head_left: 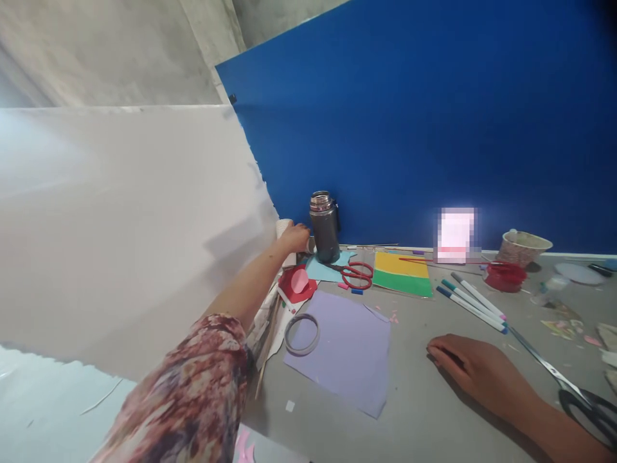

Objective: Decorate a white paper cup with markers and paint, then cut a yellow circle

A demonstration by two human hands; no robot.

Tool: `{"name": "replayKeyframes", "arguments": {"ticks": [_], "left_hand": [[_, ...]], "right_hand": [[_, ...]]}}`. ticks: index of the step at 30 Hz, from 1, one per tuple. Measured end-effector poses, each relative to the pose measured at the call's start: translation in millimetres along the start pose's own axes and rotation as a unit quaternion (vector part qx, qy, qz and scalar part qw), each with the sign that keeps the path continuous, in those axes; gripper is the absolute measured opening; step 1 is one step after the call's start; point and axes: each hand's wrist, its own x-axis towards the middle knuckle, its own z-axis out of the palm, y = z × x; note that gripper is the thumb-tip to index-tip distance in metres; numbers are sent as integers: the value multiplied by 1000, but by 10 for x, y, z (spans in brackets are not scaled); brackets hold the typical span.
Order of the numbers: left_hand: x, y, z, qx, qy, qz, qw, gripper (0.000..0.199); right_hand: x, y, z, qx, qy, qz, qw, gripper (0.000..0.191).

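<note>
Grey desktop [409, 411]: left fingers [303, 229], grip unclear, beside open flask [325, 235]; right fingers [442, 352] closed, empty.

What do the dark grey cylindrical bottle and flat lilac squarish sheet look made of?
Dark grey cylindrical bottle: probably metal, low-sheen coated body; its bare neck shines silvery.

Flat lilac squarish sheet: matt paper or thin card, can't tell which; thin edges, no gloss.
</note>
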Motion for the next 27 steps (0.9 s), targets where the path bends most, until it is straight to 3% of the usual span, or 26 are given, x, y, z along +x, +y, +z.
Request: {"name": "replayKeyframes", "arguments": {"ticks": [4, 9, 18, 22, 27], "left_hand": [[24, 90, 276, -2, 1, -7, 1000, 40], [1, 50, 448, -31, 35, -24, 999, 38], [-190, 25, 323, -166, 147, -105, 969, 36], [-333, 48, 190, -284, 223, -158, 919, 35], [-684, 59, -109, -489, 295, -190, 799, 49]], "right_hand": [[1, -19, -12, -8, -2, -3, 1000, 36], [-2, -44, -14, -14, -10, -6, 1000, 38], [7, -44, -13, -13, -39, 10, 999, 38], [26, -65, -31, -13, -61, 22, 998, 38], [55, -52, -36, 42, -46, 36, 997, 35]]}}
